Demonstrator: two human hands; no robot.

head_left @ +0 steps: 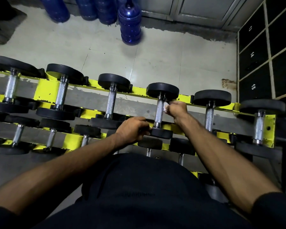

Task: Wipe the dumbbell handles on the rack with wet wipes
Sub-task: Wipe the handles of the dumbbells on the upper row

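Dumbbell handle [159,111] meets right hand [177,109]'s wipe [165,106], left hand [133,130] grips head [161,133].

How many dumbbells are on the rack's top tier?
6 dumbbells in a line, left to right: first, second, third, fourth, against the wipe, fifth, sixth at the right end. More may lie past the left edge.

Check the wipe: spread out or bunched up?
Bunched: the wipe shows as a small white wad pinched by the right hand against the dumbbell handle.
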